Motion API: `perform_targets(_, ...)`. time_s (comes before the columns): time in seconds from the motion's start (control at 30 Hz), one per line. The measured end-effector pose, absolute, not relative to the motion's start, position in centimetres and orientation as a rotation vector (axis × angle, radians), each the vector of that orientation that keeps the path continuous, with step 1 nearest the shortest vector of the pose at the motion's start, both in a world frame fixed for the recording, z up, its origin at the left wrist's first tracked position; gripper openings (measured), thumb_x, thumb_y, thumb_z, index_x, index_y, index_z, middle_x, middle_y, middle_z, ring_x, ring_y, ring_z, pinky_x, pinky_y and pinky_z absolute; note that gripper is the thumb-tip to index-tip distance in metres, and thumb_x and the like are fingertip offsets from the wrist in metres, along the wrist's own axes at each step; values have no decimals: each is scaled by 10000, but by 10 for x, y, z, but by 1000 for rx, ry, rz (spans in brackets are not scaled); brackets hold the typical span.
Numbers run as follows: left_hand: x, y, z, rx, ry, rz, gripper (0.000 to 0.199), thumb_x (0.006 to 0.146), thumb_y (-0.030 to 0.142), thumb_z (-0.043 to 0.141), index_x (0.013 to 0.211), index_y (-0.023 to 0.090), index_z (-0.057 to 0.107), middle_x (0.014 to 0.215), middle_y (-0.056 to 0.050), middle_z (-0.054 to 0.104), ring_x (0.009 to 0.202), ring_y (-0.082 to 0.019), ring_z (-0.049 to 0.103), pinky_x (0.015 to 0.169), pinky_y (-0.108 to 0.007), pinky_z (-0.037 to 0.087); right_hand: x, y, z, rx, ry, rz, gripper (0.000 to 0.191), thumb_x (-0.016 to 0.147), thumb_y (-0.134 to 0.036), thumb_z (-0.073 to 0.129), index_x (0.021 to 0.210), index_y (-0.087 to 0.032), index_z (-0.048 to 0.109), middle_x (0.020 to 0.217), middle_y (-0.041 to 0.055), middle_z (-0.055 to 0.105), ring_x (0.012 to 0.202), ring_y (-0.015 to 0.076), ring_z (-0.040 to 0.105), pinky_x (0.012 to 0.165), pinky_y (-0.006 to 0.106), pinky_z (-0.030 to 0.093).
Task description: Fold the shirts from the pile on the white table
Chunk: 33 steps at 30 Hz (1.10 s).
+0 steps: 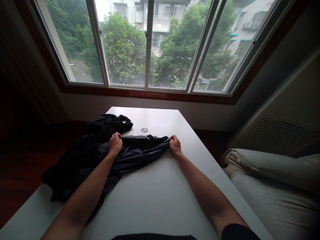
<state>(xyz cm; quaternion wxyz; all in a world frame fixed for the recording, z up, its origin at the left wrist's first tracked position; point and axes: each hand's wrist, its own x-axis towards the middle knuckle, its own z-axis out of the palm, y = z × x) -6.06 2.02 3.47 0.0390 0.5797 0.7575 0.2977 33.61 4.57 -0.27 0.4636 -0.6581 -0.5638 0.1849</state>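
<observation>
Seen in the head view, stretching a dark navy garment (143,155) crosswise over the far half of a white worktop (160,200), with left hand (115,145) and right hand (175,145) set well apart. Pinching the left end of the garment's upper edge in the curled fingers of the left hand; pinching the right end, beside pale trim, in the bent fingers of the right. Running left to right along the long axis of the stretched section, with upper edge turned toward the window (147,50) and looser cloth trailing toward the near left, passing beneath the left forearm (90,191). Hard to tell whether touching the worktop between the hands or held just above. Flanked at left by heaped black clothing (72,166), covering part of the worktop's left edge and ending on the far side in a bunched fold with a small white tag (124,122). Marked just beyond the stretched edge by a round dark emblem (144,130) on the worktop. Bordered at right by a beige cushioned seat (272,190).
</observation>
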Motion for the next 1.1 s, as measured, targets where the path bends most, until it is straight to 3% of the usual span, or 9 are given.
perform_targets(0.1,-63,23,27,1830,2291,871,252,947,199,504,1171,227,615,1154,-106,670,1046,-267,649,862,-348,481,331,44,-2,-1598,-1413,436,192,827,-304,413,899,-244,582,873,31,668,824,221,589,764,309,419)
perform_targets(0.23,-51,20,17,2039,2249,759,445,942,400,606,1344,209,598,1324,-149,622,1262,-341,546,1031,-430,460,324,41,0,-1617,-1486,522,243,913,-449,485,921,-243,614,867,29,679,817,222,613,776,320,440)
perform_targets(0.4,-30,9,13,2426,2038,708,551,900,446,687,1404,242,597,1572,-129,455,1504,-346,316,1249,-505,238,317,32,3,-1604,-1666,231,252,944,-409,515,979,-224,682,1034,85,663,975,245,601,904,362,463)
perform_targets(0.5,-26,4,13,2454,2005,608,527,855,499,741,1313,253,660,1633,-125,382,1553,-387,210,1263,-573,155,310,22,13,-1498,-1739,-27,247,964,-364,530,1025,-203,706,1206,135,627,1144,284,552,1024,418,424)
perform_targets(0.63,-30,5,17,2348,2047,508,262,903,393,688,1118,245,706,1404,-129,608,1433,-352,406,1199,-505,292,290,2,27,-1203,-2042,102,258,1029,-341,485,1065,-223,712,1115,104,678,1074,254,595,1013,399,435)
perform_targets(0.77,-36,8,21,2242,2051,524,151,937,286,597,1036,245,703,1197,-104,704,1188,-295,599,1052,-400,424,269,-17,30,-1073,-2335,372,296,1003,-426,590,1229,-270,701,1040,69,716,931,233,648,841,330,471)
perform_targets(0.93,-44,16,26,1948,2086,694,214,978,357,533,985,239,711,1069,-107,738,1029,-289,672,891,-345,474,267,-23,35,-1132,-2534,527,94,904,-336,701,949,-263,740,763,16,651,704,179,572,700,275,395)
perform_targets(1.03,-56,24,28,1633,2012,988,172,910,370,622,838,227,687,857,-71,716,905,-273,673,822,-317,466,272,-21,48,-945,-2539,642,93,869,-302,704,812,-228,700,857,36,636,797,187,569,740,278,420)
perform_targets(1.1,-67,31,30,1443,1941,1177,185,870,366,645,768,212,657,752,-38,666,825,-245,650,778,-296,461,276,-22,63,-838,-2454,750,148,876,-358,705,824,-220,695,982,55,635,909,207,581,804,295,451)
